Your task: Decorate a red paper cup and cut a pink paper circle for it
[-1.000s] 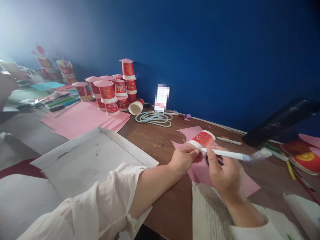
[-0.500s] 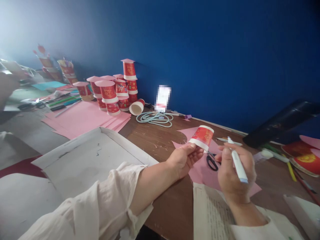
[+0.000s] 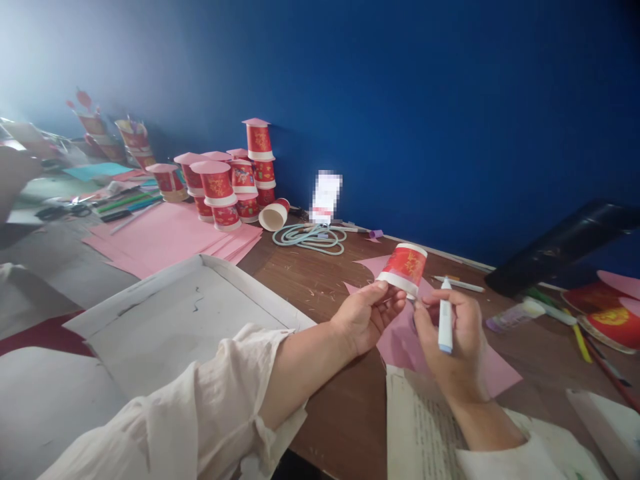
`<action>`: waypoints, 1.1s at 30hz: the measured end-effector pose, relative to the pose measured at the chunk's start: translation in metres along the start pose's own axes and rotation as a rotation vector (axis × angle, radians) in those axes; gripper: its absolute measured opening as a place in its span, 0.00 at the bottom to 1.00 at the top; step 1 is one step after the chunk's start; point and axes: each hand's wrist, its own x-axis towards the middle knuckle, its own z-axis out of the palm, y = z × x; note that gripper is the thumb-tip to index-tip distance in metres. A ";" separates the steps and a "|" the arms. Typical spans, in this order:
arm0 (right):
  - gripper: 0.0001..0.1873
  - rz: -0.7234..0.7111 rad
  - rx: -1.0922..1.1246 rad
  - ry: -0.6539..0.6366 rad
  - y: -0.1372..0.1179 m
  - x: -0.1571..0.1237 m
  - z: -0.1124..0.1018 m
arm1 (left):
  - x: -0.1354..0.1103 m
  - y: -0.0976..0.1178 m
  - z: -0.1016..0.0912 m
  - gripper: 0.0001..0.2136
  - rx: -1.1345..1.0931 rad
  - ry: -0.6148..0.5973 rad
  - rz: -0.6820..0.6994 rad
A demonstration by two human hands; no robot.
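Observation:
My left hand (image 3: 367, 313) pinches the white rim of a red paper cup (image 3: 406, 267), held upside down and tilted above a pink paper sheet (image 3: 400, 340) on the brown table (image 3: 320, 280). My right hand (image 3: 450, 337) is closed around a white pen with a pale blue end (image 3: 445, 319), which stands nearly upright, its tip close to the cup's rim. Both hands are almost touching, just below the cup.
Stacks of red cups with pink lids (image 3: 227, 177) stand by the blue wall, beside a coiled cable (image 3: 313, 237) and pink sheets (image 3: 165, 237). A white cardboard tray (image 3: 185, 320) lies left. A glue tube (image 3: 510, 317), pens, a black object (image 3: 560, 247) and printed paper (image 3: 425, 427) lie right.
My left hand has lifted and tipped the cup more upright. My right hand swung the pen from lying level to standing up, drew away, then came back close to the cup.

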 end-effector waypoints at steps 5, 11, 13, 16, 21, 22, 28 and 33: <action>0.13 -0.137 -0.052 -0.042 0.005 0.001 0.000 | 0.000 0.001 -0.001 0.08 0.011 0.020 -0.027; 0.09 -0.278 -0.119 -0.076 0.007 0.004 0.001 | 0.000 -0.002 -0.003 0.08 0.018 0.013 -0.036; 0.08 -0.300 -0.129 -0.071 0.008 0.004 0.000 | 0.000 -0.003 -0.003 0.07 0.012 -0.013 -0.021; 0.08 -0.309 -0.128 -0.069 0.010 0.003 0.000 | 0.000 -0.005 -0.004 0.03 0.017 -0.090 -0.010; 0.09 -0.318 -0.109 -0.114 0.010 0.002 -0.001 | 0.001 -0.005 -0.004 0.02 0.077 -0.090 -0.013; 0.09 -0.325 -0.104 -0.113 0.009 0.002 -0.001 | 0.002 -0.005 -0.004 0.03 0.085 -0.083 -0.009; 0.13 -0.284 -0.078 -0.049 -0.002 0.001 -0.002 | 0.005 -0.006 -0.007 0.01 0.092 -0.055 0.057; 0.20 -0.291 -0.081 0.000 -0.009 0.000 -0.003 | 0.005 -0.007 -0.009 0.03 0.125 -0.075 0.087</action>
